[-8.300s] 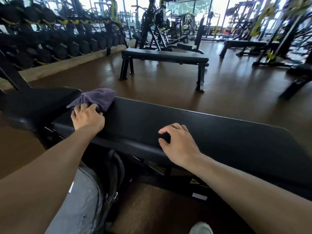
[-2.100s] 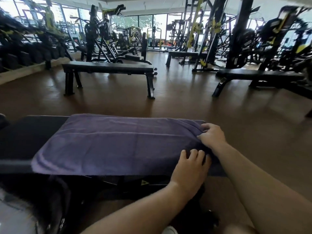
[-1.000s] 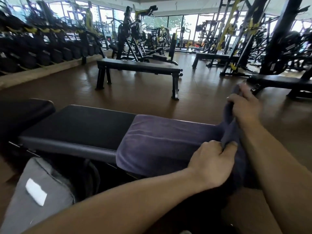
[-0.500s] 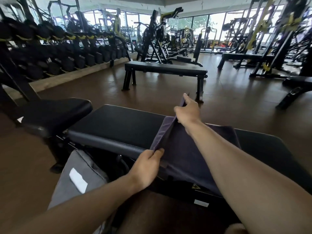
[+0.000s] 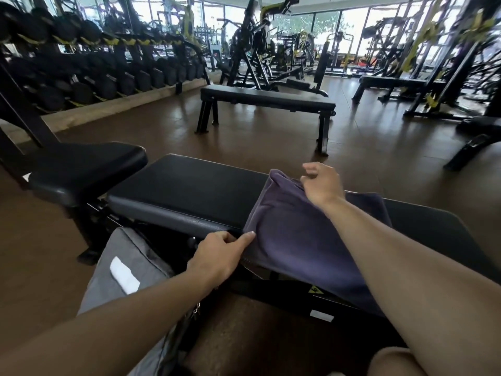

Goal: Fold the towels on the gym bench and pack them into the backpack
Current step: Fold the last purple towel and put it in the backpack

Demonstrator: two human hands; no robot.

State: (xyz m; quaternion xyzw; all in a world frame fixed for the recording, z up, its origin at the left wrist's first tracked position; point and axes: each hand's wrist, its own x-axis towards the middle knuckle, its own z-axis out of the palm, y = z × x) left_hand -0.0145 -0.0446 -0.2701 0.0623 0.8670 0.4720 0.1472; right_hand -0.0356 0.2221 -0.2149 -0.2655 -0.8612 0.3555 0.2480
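Purple towel [image 5: 303, 240] lies doubled on the bench [image 5: 189, 191] at 3 o'clock; left hand [image 5: 219, 256] pinches its near corner, right hand [image 5: 321, 185] its far one (folding underway). Next, align the edges.

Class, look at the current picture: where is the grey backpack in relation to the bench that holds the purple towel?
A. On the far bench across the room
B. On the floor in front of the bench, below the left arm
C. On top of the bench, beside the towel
B: the grey backpack sits low on the floor, against the near side of the bench, not on its pad.
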